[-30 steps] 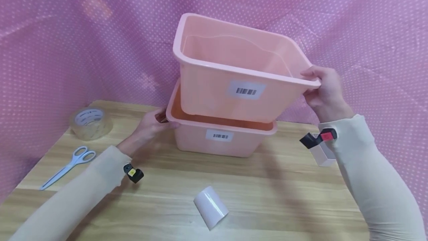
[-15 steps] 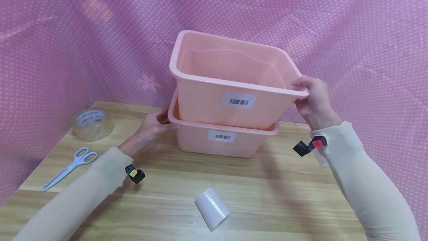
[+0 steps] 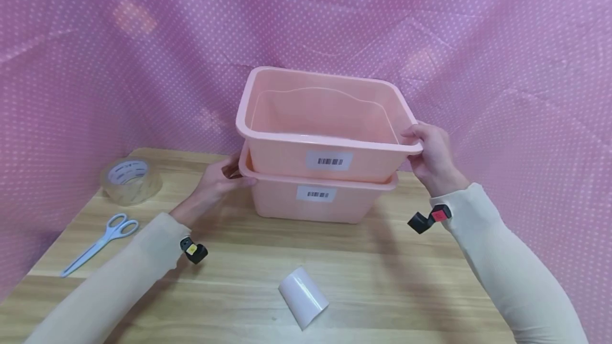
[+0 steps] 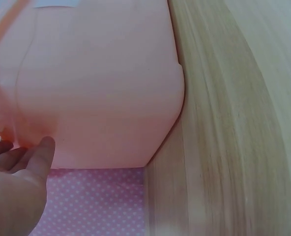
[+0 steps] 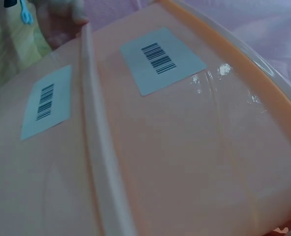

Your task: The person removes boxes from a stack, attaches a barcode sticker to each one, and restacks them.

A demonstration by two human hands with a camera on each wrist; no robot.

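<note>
Two pink plastic bins are stacked in the head view. The upper bin point(image 3: 282, 154) sits partly inside the lower bin point(image 3: 279, 200), which stands on the wooden table. Each has a white barcode label on its front. My right hand point(image 3: 432, 161) grips the upper bin's right rim, thumb on the inner side. At the lower bin's left rim, my left hand point(image 3: 215, 182) holds on with its thumb along the front; its other fingers are partly hidden. In the left wrist view that hand point(image 4: 17, 182) touches the bin's end wall. The right wrist view shows both barcode labels close up.
A roll of clear tape point(image 3: 150, 185) and light blue scissors point(image 3: 98, 246) lie on the left of the table point(image 3: 229, 291). A curled, glossy white piece point(image 3: 303, 297) lies near the front. Pink dotted cloth point(image 3: 306, 15) hangs behind and at both sides.
My right hand has lowered the upper bin and shifted it slightly left, so it sits deeper in the lower bin and tilts less. The left hand has stayed at the lower rim.
</note>
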